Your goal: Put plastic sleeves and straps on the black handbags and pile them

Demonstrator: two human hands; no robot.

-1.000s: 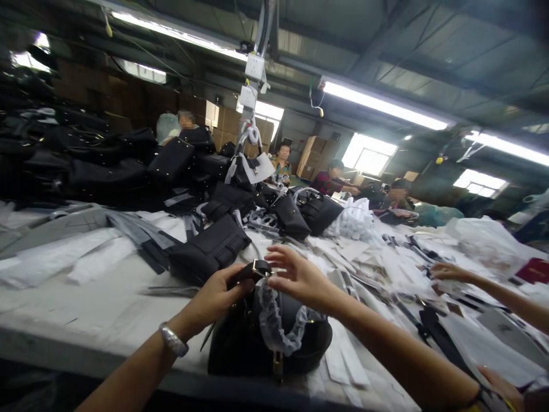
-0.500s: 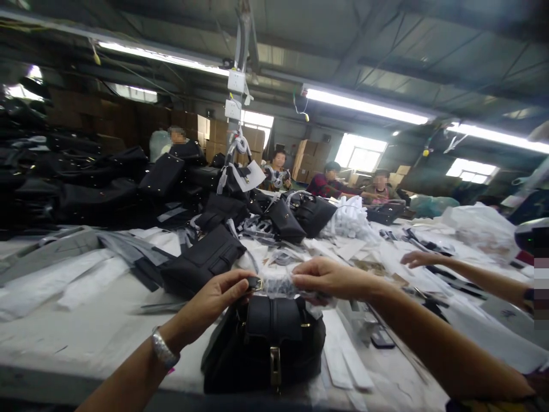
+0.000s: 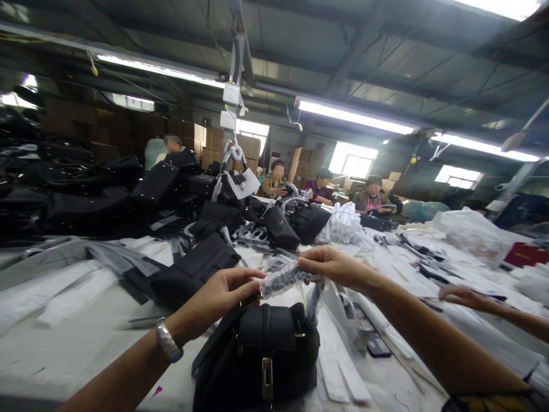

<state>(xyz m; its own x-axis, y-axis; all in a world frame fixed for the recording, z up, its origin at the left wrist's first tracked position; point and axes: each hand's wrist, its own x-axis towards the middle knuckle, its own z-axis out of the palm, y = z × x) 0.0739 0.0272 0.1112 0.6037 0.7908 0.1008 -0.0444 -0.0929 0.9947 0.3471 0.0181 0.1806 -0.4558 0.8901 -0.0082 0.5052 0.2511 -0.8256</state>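
Note:
A black handbag (image 3: 283,357) with a gold clasp stands upright on the table in front of me. Its handle (image 3: 281,281), wrapped in clear plastic film, arches above the flap. My left hand (image 3: 225,292), with a silver bracelet on its wrist, pinches the handle's left end by a gold buckle. Thumb and fingers of my right hand (image 3: 337,268) are closed on the handle's wrapped upper part. From there a wrapped length (image 3: 314,303) hangs down to the bag's right side.
Another black bag (image 3: 195,266) lies beyond my left hand, with more bags piled behind it. White paper strips (image 3: 338,366) and a phone-like dark object (image 3: 378,345) lie to the right. A co-worker's hand (image 3: 465,296) reaches in from the right; several people sit across the table.
My right hand has drawn the wrapped handle up, and it now slants upward to the right. The co-worker's hand has shifted right and lower. The view has moved slightly.

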